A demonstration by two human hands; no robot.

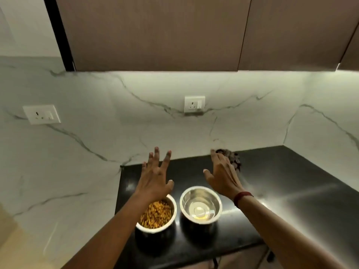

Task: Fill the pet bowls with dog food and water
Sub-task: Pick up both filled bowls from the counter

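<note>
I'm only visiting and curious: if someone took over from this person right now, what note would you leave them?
Hands: left hand open, empty, over the far edge of the left bowl; right hand open, empty, beyond the right bowl.
Things: both bowls side by side on the counter; left bowl holds dog food, right bowl seems to hold water.
Done: both look filled.
Left to do: nothing obvious.

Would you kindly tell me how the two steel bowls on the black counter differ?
The left bowl holds yellow-brown kibble; the right bowl holds clear water, with its steel bottom showing through. The left bowl sits slightly nearer the camera than the right bowl. Both are round, steel and upright, and stand side by side on the counter.
</note>
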